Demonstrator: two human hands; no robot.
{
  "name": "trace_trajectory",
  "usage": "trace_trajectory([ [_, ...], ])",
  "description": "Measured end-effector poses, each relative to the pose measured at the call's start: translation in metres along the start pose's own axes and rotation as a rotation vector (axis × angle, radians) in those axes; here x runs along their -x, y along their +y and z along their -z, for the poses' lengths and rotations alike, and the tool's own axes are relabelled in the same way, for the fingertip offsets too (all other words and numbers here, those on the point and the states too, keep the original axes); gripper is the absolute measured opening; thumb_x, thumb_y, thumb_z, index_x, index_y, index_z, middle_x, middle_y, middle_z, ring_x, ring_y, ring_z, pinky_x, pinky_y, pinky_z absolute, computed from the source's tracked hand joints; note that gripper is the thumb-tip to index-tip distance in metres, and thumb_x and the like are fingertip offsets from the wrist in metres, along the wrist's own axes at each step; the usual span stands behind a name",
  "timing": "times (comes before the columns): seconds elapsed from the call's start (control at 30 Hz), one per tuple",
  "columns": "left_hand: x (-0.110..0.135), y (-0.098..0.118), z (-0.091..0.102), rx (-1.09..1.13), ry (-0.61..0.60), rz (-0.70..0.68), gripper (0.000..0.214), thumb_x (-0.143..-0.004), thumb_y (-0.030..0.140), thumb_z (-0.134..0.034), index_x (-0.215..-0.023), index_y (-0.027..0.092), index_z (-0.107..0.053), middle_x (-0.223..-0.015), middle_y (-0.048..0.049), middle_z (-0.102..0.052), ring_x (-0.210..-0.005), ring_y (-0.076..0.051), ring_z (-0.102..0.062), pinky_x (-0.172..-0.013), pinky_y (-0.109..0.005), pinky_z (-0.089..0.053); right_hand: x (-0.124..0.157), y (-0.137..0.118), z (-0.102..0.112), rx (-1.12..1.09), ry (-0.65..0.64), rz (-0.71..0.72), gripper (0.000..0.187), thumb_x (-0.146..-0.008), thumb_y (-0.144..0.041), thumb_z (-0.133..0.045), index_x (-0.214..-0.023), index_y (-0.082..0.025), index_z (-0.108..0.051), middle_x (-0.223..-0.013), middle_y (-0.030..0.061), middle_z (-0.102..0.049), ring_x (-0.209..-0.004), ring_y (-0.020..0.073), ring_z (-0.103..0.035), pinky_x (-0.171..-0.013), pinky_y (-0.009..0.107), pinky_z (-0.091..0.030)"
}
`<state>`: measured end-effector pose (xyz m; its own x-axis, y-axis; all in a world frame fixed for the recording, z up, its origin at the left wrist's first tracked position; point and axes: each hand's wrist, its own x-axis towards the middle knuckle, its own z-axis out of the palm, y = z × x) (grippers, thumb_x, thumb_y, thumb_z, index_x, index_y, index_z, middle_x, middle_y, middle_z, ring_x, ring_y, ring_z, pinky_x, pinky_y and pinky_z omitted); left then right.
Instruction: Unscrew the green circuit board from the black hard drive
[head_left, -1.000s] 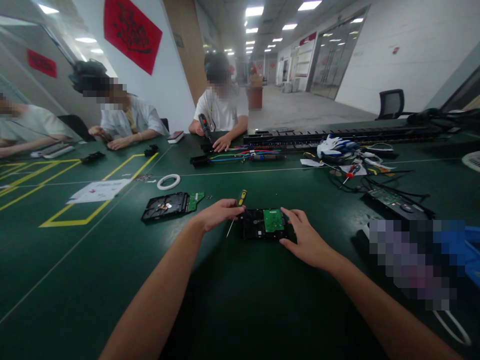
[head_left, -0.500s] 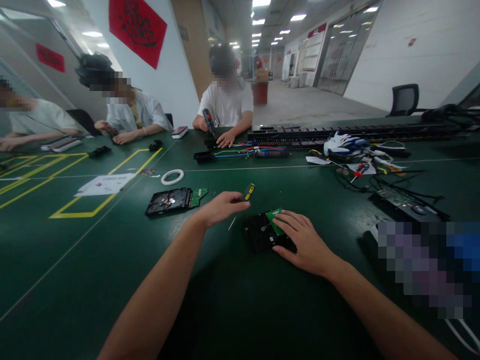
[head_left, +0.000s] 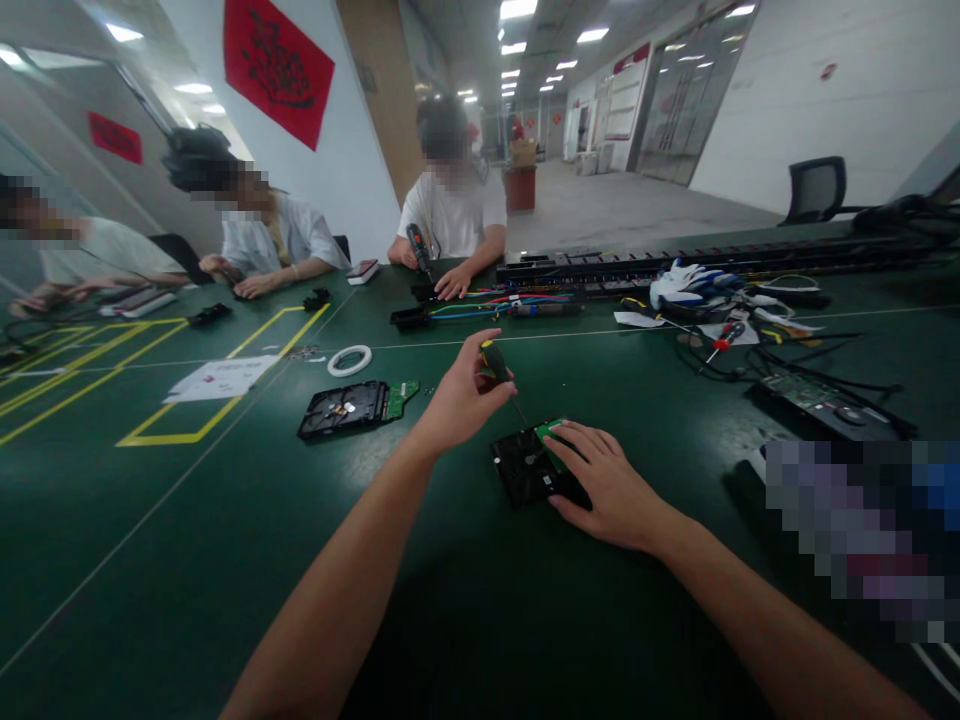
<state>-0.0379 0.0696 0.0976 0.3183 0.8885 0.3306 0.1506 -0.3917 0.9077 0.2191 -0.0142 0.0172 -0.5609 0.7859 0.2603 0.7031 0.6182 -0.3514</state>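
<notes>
A black hard drive (head_left: 525,465) with a green circuit board (head_left: 550,437) lies on the dark green table (head_left: 225,560) in front of me. My right hand (head_left: 600,485) rests on its right side, fingers spread flat over the board. My left hand (head_left: 461,395) is closed round a small screwdriver (head_left: 499,368) with a black and yellow handle. The tool is raised and its tip slants down toward the drive.
A second opened hard drive (head_left: 352,407) lies to the left, near a roll of white tape (head_left: 349,360) and a sheet of paper (head_left: 221,378). Cables, gloves (head_left: 686,285) and tools clutter the right. Three people sit across the table; one (head_left: 450,215) holds a power screwdriver.
My left hand has lifted the screwdriver from a low, flat hold to a more upright one over the drive. My right hand slid onto the board and turned the drive.
</notes>
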Motion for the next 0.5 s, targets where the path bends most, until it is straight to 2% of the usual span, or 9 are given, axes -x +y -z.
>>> trace_trajectory([
  [0.1,-0.011,0.008,-0.004,-0.185,0.061,-0.040,0.074,-0.086,0.020,-0.073,-0.152,0.030,-0.042,-0.114,-0.0051,-0.065,-0.080,-0.015,-0.069,-0.082,-0.035,-0.059,0.001,0.000,-0.002,0.013,0.003,0.008,0.072,-0.093,-0.043,-0.066,-0.159,-0.023,-0.044,-0.165,0.0150,-0.045,-0.158,0.0371,-0.030,-0.127,0.064,-0.022],
  [0.2,-0.018,0.014,-0.009,-0.295,0.111,-0.090,0.067,-0.089,0.022,-0.071,-0.151,0.029,-0.045,-0.108,-0.0043,-0.067,-0.078,-0.016,-0.067,-0.079,-0.035,-0.057,0.003,0.002,-0.003,0.015,0.009,0.004,0.074,-0.093,-0.043,-0.067,-0.161,-0.027,-0.042,-0.167,0.0127,-0.043,-0.159,0.0368,-0.029,-0.127,0.065,-0.021],
  [0.37,-0.015,0.012,-0.015,-0.451,0.056,-0.192,0.061,-0.090,0.020,-0.070,-0.147,0.027,-0.050,-0.100,-0.0023,-0.068,-0.084,-0.017,-0.064,-0.083,-0.034,-0.054,0.003,0.005,-0.002,0.011,0.003,-0.015,0.074,-0.094,-0.044,-0.066,-0.162,-0.029,-0.040,-0.168,0.0111,-0.043,-0.159,0.0364,-0.029,-0.128,0.065,-0.020],
  [0.5,-0.012,0.007,-0.012,-0.483,0.026,-0.167,0.060,-0.088,0.017,-0.070,-0.144,0.025,-0.050,-0.105,-0.0036,-0.069,-0.087,-0.018,-0.065,-0.084,-0.033,-0.053,0.002,0.004,-0.002,-0.006,-0.006,-0.018,0.075,-0.094,-0.043,-0.066,-0.163,-0.030,-0.039,-0.168,0.0101,-0.042,-0.159,0.0367,-0.029,-0.127,0.067,-0.020],
])
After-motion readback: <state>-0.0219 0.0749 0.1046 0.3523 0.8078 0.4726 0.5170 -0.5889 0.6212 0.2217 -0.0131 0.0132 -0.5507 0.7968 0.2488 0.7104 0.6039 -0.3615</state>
